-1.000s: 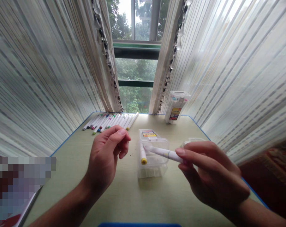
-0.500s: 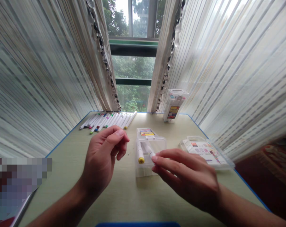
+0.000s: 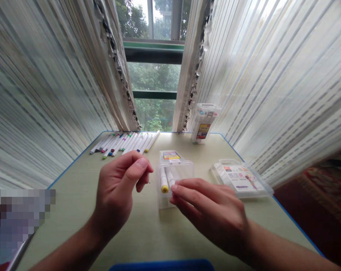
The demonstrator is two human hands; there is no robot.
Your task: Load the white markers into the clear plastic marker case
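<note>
Between thumb and fingers, my right hand [image 3: 212, 214] pinches the end of a white marker [image 3: 170, 175]. That marker lies inside an open clear plastic case [image 3: 166, 204]; its cap end is hidden by my fingertips. Beside it in the case rests another white marker with a yellow cap [image 3: 164, 184], against the left wall. My left hand [image 3: 121, 184] hovers left of the case, fingers curled in and thumb pressed on the index finger, with nothing showing in it.
Several capped white markers [image 3: 125, 143] lie in a row at the back left. A clear case with a label [image 3: 203, 130] stands upright at the back right. To the right lies a flat, clear box with a printed insert [image 3: 241, 178]. Curtains [image 3: 60, 71] hang beyond the table.
My right hand has moved left with the white marker, which now lies closer alongside the yellow-capped one in the case. The left hand keeps its curled pose. The view has shifted slightly.
</note>
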